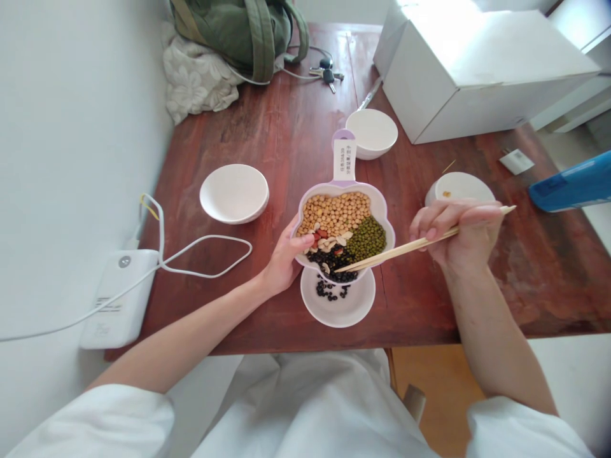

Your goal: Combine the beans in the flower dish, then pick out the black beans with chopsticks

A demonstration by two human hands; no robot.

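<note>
My left hand grips the lower left rim of a white, lilac-edged divided dish with a labelled handle pointing away from me. Its compartments hold pale soybeans, green mung beans, and black beans mixed with a few red beans and pale seeds. My right hand holds wooden chopsticks, their tips reaching over the black beans. Beneath the dish's near edge, a white saucer holds several black beans.
On the reddish-brown wooden table stand several white bowls and a large white box. A green bag and keys lie at the back. A white power bank with a cable sits at the left, beside a white wall.
</note>
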